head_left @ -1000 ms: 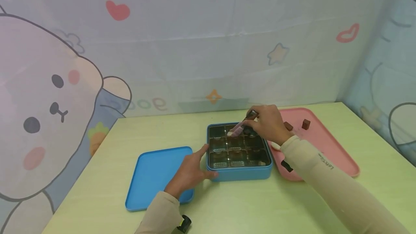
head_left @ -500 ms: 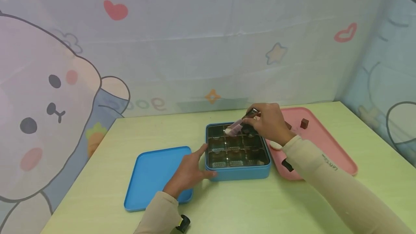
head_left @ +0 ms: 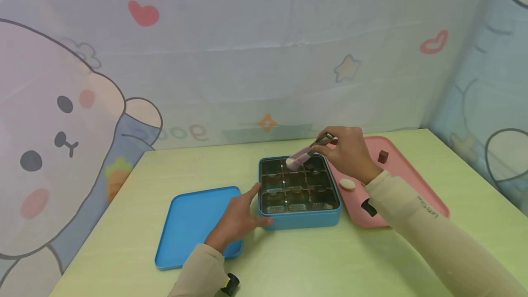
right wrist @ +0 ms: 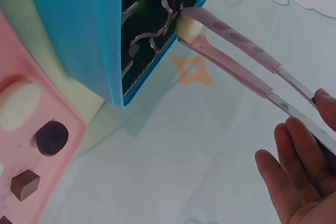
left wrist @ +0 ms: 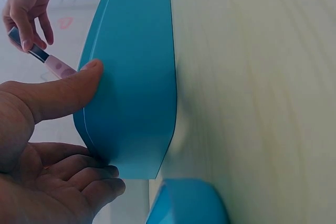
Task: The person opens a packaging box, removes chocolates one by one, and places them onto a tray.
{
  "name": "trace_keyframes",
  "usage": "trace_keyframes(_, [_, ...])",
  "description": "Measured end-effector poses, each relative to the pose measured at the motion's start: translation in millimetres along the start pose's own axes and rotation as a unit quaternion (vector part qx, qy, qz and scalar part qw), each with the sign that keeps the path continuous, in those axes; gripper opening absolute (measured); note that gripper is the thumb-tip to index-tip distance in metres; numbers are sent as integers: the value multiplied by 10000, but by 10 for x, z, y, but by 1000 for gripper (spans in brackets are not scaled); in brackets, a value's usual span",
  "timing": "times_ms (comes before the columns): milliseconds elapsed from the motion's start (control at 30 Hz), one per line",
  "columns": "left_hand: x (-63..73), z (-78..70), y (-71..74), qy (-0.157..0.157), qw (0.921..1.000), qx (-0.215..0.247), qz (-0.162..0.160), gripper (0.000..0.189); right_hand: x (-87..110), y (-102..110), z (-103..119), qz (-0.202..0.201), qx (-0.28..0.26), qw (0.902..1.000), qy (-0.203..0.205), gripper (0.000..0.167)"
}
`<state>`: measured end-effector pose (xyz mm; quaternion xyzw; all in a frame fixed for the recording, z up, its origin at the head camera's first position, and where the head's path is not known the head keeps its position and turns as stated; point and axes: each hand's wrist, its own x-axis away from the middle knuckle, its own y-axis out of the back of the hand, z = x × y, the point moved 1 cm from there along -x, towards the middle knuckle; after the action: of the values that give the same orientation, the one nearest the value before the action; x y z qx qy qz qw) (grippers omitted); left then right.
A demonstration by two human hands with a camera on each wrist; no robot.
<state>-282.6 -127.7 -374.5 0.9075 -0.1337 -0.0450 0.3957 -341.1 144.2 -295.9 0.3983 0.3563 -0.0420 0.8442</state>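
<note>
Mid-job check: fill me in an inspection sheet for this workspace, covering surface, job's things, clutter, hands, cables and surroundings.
Surface: pale yellow-green table.
Job's things: blue box, open, divided inside; tongs with pink ends holding a white piece at its open top; pink tray to the right, bearing a dark disc, a brown cube and other pieces.
Clutter: nothing seen beyond a blue lid left of the box.
Hands: left hand touches the box's near-left corner; right hand grips the tongs.
Cables: nothing seen.
Surroundings: cartoon-printed backdrop.
</note>
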Motion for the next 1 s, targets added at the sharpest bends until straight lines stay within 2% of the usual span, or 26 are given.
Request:
trace_keyframes(367, [-2,-5,-4,3,10000,-2,-14,96,73,165,-25,-175,-82,9998,-36,11])
trace_keyframes(667, [3,17,11,-4,10000,20,-13,95,144,459,-224,-702,153,9973,168,12])
trace_keyframes(800, [5,27,23,-22,10000,13,-40,95,207,611,-348,-816,379,9959,38,13])
trace_keyframes(1000, [7,56,49,-33,10000,-19,-67,95,297,783,-502,-867,354,9952,-277,13])
